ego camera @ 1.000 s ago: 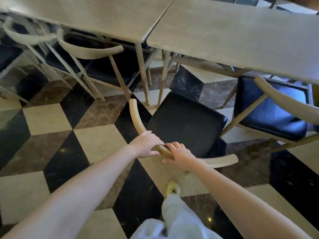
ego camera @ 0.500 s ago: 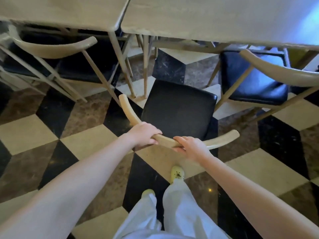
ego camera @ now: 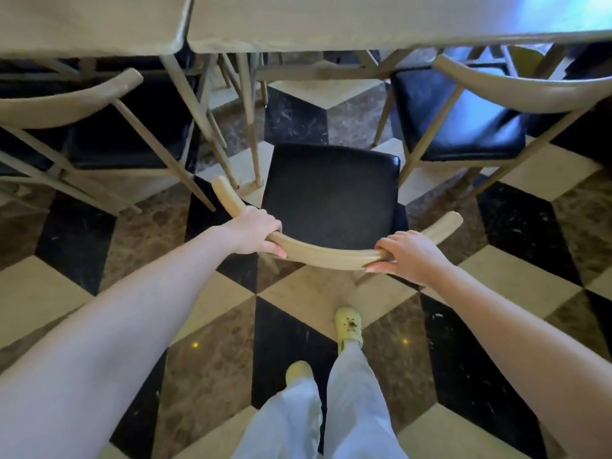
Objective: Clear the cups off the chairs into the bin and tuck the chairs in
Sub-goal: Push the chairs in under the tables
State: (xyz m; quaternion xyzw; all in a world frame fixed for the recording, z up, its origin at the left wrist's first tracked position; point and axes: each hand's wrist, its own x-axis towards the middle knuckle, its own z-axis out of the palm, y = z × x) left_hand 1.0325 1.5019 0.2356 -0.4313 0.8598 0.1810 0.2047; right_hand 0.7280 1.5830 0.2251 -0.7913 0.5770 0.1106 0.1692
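A chair with a black seat [ego camera: 331, 190] and a curved beige backrest [ego camera: 324, 255] stands in front of me, facing the tables. My left hand [ego camera: 255, 231] grips the left part of the backrest. My right hand [ego camera: 409, 255] grips the right part. The seat is bare; no cup or bin is in view. The chair's front edge sits just short of the right table's edge [ego camera: 364, 38], beside the table legs [ego camera: 251, 127].
Two beige tables meet at the top, the left one [ego camera: 92, 31] next to the right one. A chair [ego camera: 99, 127] is tucked at the left and another chair [ego camera: 463, 120] at the right. My feet [ego camera: 347, 326] stand on a checkered marble floor.
The chair has turned to face the tables squarely and moved toward them. My hands have spread apart along the backrest. I have stepped closer.
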